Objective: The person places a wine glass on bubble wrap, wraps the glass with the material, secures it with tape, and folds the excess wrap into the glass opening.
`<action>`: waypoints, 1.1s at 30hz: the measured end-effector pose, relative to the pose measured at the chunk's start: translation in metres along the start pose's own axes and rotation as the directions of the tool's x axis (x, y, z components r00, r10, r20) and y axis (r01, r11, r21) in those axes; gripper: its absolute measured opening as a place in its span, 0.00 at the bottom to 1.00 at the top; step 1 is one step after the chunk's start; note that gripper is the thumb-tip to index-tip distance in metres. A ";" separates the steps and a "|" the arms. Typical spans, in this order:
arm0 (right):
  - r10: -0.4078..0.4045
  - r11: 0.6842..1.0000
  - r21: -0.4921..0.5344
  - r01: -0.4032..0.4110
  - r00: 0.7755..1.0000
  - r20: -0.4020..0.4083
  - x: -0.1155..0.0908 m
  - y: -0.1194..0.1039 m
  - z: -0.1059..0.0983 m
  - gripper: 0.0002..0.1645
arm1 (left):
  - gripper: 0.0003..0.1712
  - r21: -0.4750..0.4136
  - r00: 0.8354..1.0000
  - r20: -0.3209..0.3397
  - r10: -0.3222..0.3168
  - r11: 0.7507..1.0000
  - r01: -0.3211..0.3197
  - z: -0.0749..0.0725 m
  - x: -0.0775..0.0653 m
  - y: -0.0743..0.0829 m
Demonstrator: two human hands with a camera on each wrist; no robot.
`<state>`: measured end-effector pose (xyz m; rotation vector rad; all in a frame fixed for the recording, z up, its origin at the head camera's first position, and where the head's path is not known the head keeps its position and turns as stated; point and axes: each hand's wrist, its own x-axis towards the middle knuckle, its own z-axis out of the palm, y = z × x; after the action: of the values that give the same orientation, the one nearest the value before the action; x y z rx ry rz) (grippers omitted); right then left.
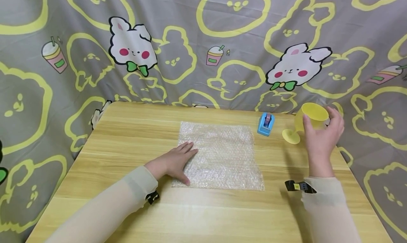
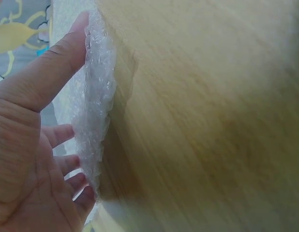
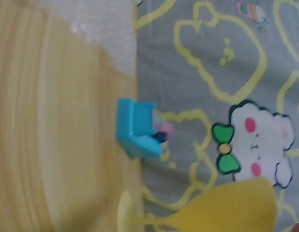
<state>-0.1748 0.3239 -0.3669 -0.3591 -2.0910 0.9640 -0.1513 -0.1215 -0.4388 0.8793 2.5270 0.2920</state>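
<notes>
At the table's far right, my right hand holds a yellow goblet, thumb on the near side of the bowl and fingers round the far side. The goblet's foot is at or just above the tabletop; I cannot tell which. In the right wrist view, the goblet shows at the bottom, with only fingertips at the edge. My left hand rests with spread fingers on the left edge of a flat sheet of bubble wrap. The left wrist view shows thumb and fingertips along the bubble wrap's edge.
A blue tape dispenser stands on the wooden table between the bubble wrap and the goblet. A grey curtain with cartoon prints hangs along the table's back and sides.
</notes>
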 end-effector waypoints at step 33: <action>0.417 0.849 0.227 -0.478 0.868 0.268 0.010 0.078 0.043 0.78 | 0.73 -0.016 1.000 0.003 -0.001 1.000 0.001 0.000 -0.001 0.001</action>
<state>-0.2189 0.3594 -0.4359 -0.6391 -2.0480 1.6291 -0.1504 -0.1214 -0.4382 0.8715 2.5191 0.3099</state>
